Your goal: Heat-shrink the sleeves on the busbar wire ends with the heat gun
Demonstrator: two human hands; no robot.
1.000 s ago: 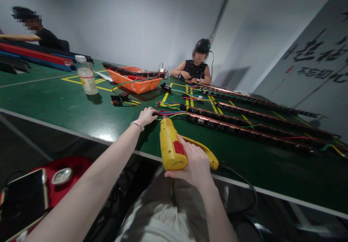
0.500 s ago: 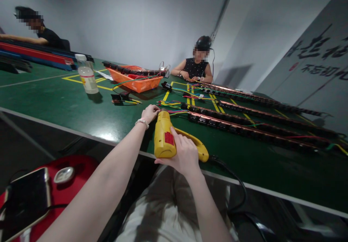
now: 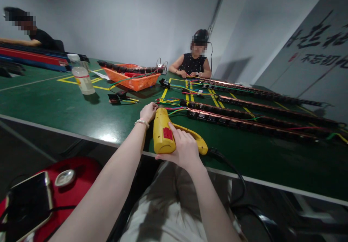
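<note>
Gripping the yellow heat gun [image 3: 162, 128] at the near edge of the table [image 3: 67, 115] with our right hand [image 3: 185, 147], we cannot tell whether our left hand [image 3: 148, 112] pinches the coloured wires [image 3: 177, 110]; its fingers sit beside the nozzle [image 3: 161, 107], so a slip could scorch them.
</note>
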